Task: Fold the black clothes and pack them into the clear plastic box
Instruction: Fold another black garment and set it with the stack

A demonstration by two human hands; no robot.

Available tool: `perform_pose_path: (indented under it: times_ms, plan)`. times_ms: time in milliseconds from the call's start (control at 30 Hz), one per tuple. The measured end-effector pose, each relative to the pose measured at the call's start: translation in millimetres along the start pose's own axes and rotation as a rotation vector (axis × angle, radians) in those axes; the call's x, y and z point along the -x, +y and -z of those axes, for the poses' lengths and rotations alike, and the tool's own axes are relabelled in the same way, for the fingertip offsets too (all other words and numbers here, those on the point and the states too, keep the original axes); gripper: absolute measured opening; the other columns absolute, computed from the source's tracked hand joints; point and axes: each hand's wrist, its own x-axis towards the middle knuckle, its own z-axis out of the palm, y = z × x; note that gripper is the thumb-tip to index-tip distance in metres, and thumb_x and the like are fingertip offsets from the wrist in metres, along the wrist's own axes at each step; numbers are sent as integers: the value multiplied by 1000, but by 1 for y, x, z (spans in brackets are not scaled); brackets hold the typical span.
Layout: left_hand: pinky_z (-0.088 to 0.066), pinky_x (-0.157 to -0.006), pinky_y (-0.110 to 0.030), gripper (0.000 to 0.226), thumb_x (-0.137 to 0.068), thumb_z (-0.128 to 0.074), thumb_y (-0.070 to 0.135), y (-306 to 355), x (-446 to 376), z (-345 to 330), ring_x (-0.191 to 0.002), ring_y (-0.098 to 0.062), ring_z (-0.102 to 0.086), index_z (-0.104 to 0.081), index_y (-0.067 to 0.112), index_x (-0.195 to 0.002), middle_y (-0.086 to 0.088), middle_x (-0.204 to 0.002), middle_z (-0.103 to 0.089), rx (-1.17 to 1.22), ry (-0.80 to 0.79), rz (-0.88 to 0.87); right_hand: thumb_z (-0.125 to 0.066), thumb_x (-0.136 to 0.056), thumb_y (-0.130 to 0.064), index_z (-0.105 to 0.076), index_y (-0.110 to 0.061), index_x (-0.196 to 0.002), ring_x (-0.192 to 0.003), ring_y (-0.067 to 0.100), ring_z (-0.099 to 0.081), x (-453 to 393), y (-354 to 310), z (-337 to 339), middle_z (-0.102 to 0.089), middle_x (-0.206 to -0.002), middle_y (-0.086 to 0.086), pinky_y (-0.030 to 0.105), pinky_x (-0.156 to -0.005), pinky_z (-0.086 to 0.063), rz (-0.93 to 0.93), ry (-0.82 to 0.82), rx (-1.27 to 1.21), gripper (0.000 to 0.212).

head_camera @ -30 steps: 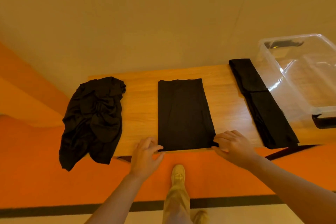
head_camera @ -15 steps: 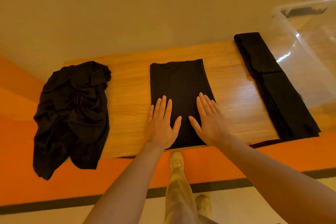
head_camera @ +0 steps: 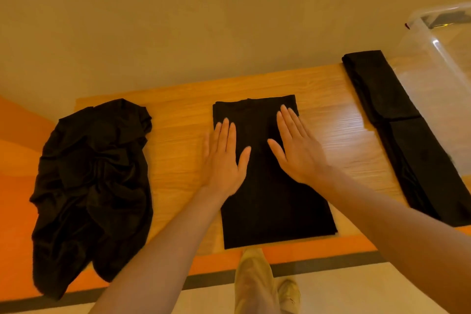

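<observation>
A folded black garment [head_camera: 270, 201] lies flat in the middle of the wooden table [head_camera: 178, 130]. My left hand [head_camera: 224, 158] presses on its left side with straight fingers, partly over the table. My right hand [head_camera: 295, 148] lies flat on its right side, fingers reaching near the far edge. A crumpled black garment [head_camera: 94, 181] hangs over the table's left end. A long folded black garment [head_camera: 407, 140] lies at the right, beside the clear plastic box [head_camera: 443, 64].
The table stands against a beige wall. Its front edge has an orange band, and orange floor shows to the left. My leg and shoe [head_camera: 257, 283] are below the table edge. The box is cut off by the right edge of view.
Both hands left the garment's near corners, went flat on it and slid away from me toward its far end. The view shifted left and down.
</observation>
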Motion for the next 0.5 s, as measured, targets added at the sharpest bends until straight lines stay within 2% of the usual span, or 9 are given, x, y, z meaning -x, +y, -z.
perform_pose_path:
  times_ms: [133, 233, 367, 500]
  plan:
    - [5, -120, -37, 64, -101, -20, 50, 5, -59, -3, -148, -16, 6, -8, 14, -153, -4, -162, -2, 36, -51, -56, 1, -91, -58, -2, -14, -153, -147, 15, 7, -53, 0, -13, 0, -161, 4, 35, -120, 3, 37, -49, 44, 76]
    - [3, -121, -38, 65, -100, -20, 53, -2, -81, -12, -148, -15, 6, -8, 19, -154, -2, -162, -1, 23, -84, -109, -1, -91, -60, -2, -18, -153, -147, 13, 7, -68, 8, -19, 1, -161, 0, 36, -120, 4, 42, -59, 43, 75]
    - [6, -120, -43, 77, -93, -15, 66, -18, -93, -16, -147, -17, 13, -1, 21, -154, -2, -161, 8, -61, -93, -25, -7, -93, -62, 3, -17, -153, -145, 9, 12, -76, 28, -17, 6, -161, -1, 37, -120, 4, -12, -47, 61, 75]
    - [6, -120, -43, 80, -92, -13, 68, -20, -99, -14, -147, -17, 15, 2, 20, -154, -2, -161, 10, -74, -105, 6, -8, -95, -62, 7, -16, -152, -146, 12, 13, -84, 38, -15, 8, -161, 1, 37, -120, 3, -39, -57, 83, 75]
